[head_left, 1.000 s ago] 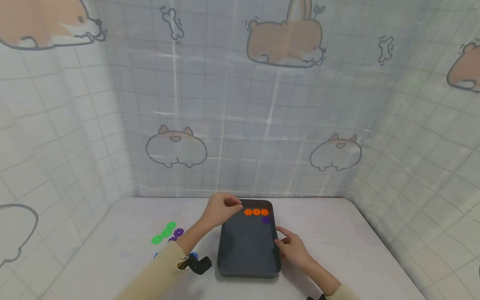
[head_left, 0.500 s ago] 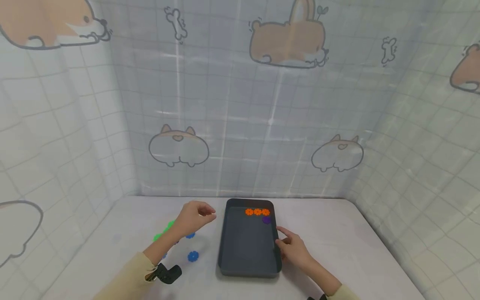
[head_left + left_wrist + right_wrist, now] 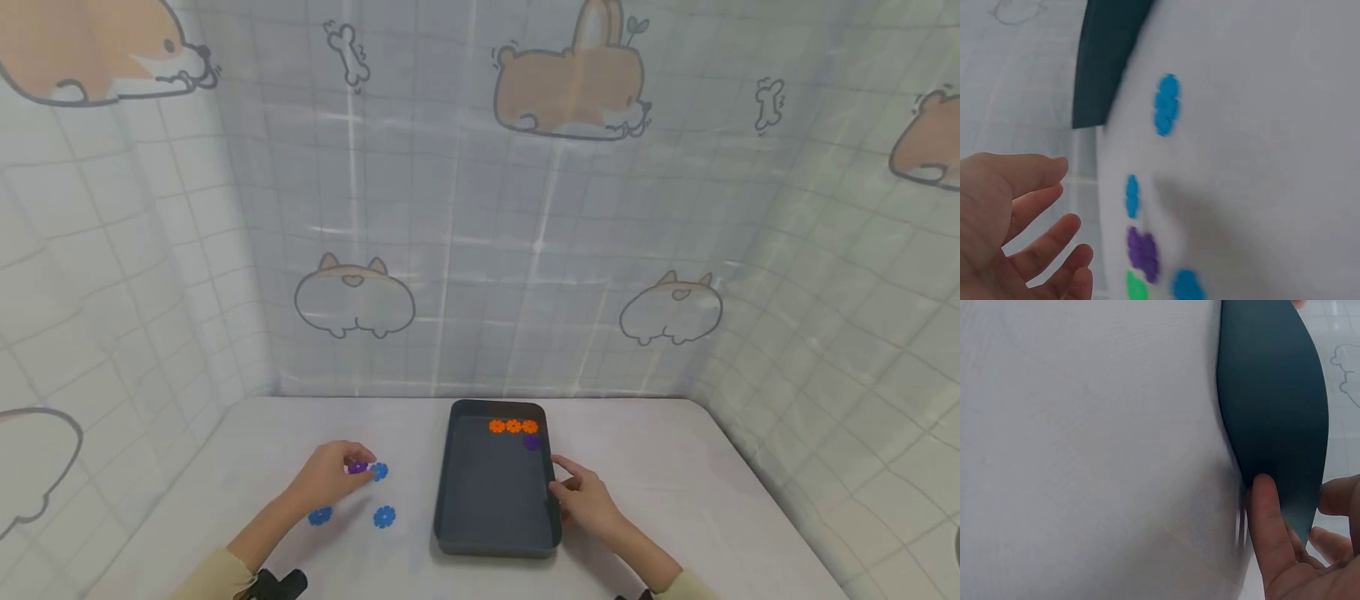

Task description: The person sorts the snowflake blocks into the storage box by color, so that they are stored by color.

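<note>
My left hand (image 3: 330,475) hovers by the purple flower-shaped plastic discs (image 3: 356,467) left of the tray. Its fingers are parted and hold nothing in the left wrist view, where a green disc (image 3: 1136,287) also shows; in the head view the hand hides the green ones. Blue discs (image 3: 384,517) lie around it. At the right side of the dark rectangular tray (image 3: 491,508), my right hand (image 3: 588,500) grips the wall, with one finger (image 3: 1266,506) against the outside and others at the rim. Inside the tray are a row of orange discs (image 3: 513,426) and one purple disc (image 3: 532,442).
A white-covered table (image 3: 645,450) carries the tray and the loose discs. Behind and beside it hangs a patterned curtain (image 3: 480,333) with cartoon dogs.
My left hand has moved from above the tray's far left corner, leftward and down to the loose purple discs. The right hand stays on the tray's wall.
</note>
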{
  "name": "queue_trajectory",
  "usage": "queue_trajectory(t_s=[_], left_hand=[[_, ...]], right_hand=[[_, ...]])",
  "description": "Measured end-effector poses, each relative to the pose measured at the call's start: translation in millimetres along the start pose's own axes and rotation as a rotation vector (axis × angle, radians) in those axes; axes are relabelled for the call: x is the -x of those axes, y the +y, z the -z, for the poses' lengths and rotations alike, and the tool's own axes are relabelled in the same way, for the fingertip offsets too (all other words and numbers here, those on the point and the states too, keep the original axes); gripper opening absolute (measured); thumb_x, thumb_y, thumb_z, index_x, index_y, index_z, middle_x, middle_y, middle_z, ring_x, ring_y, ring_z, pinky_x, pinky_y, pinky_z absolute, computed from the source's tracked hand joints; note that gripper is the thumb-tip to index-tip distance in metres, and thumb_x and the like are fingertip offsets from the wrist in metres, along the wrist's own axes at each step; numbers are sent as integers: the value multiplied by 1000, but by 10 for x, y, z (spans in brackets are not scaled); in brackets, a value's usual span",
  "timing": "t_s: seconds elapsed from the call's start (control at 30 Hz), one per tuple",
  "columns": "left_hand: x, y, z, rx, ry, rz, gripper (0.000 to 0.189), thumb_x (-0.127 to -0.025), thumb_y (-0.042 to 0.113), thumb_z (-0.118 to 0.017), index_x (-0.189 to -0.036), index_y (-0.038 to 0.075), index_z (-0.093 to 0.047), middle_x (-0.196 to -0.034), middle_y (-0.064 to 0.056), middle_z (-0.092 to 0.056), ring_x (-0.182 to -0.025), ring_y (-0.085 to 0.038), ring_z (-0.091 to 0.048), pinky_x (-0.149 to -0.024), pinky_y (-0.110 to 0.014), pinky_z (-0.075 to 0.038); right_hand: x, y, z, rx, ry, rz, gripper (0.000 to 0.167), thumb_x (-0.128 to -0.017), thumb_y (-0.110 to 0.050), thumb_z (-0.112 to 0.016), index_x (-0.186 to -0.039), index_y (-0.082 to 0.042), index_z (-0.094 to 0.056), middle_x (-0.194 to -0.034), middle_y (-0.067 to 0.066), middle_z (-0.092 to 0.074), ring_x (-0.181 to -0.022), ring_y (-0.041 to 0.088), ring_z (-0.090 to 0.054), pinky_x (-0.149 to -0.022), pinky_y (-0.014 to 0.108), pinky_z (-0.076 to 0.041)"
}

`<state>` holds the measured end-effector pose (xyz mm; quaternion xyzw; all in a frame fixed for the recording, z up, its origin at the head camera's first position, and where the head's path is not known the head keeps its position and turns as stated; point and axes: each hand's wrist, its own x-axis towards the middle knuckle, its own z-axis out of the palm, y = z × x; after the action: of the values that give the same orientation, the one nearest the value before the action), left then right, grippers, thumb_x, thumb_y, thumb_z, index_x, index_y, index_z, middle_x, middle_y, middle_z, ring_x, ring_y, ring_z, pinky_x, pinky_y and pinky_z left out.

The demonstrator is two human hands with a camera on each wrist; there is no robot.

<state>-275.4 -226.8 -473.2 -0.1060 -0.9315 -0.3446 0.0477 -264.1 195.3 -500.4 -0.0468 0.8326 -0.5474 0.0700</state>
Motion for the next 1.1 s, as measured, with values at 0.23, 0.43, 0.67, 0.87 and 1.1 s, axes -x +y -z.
queue_trajectory(t_s=[0.23,0.43,0.67,0.87,1.1], left_hand=[[76,-212,-43,-15,-27,64,27,-78,12,-80,-104,9,-72,-103,-2,-68,-96,-24,-62,-84,-43,-54],[107,-314,-34,-89,-11,103,29,-78,18,-80,-104,8,-71,-103,-6,-65,-93,-24,-61,-81,-47,-53],[86,-450,-51,-141,-4,161,37,-78,23,-81,-108,4,-70,-94,-3,-63,-89,-20,-61,-78,-44,-54],[67,-486,-52,-151,-24,201,40,-79,26,-81,-107,1,-70,-94,-5,-65,-93,-27,-62,-81,-48,-53],[50,-476,-76,-65,35,186,21,-80,13,-79,-97,3,-72,-85,-2,-66,-80,-18,-62,-72,-37,-56]], right_hand=[[15,-36,10,3,5,0,56,-95,-14,-63,-146,-4,-41,-90,11,-66,-61,20,-61,-52,37,-56],[24,-41,13,4,11,-11,57,-95,-15,-63,-146,-5,-41,-91,11,-65,-62,21,-61,-53,37,-57],[10,-24,18,5,9,-13,56,-95,-15,-63,-146,-5,-41,-91,12,-65,-63,21,-62,-53,36,-57],[-17,5,23,10,-1,-15,57,-95,-16,-63,-147,-7,-41,-91,10,-65,-63,20,-62,-53,36,-57],[-35,48,3,4,4,-7,56,-95,-15,-63,-146,-7,-42,-89,10,-64,-63,20,-62,-53,37,-57]])
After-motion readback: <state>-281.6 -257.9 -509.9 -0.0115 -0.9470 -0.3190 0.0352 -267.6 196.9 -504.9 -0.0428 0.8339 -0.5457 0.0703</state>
